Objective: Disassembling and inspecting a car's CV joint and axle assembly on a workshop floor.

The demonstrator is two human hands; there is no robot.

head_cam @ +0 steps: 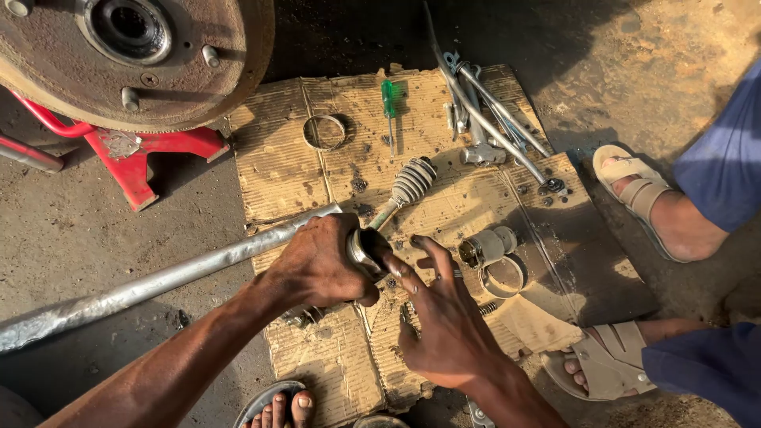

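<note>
Right hand (444, 317) nearest, fingers spread on metal joint (366, 250); left hand (317, 265) at nine o'clock, clenched round it.

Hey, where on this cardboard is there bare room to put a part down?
Freest: the left strip of the cardboard, between the metal ring and the long pipe. Also the near-left corner below the left hand. Crowded: the wrenches, the cylinder part and around the right hand.

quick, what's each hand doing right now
Left hand: closed around the shiny round metal joint on the long grey shaft.
Right hand: open, fingertips on that joint.
</note>
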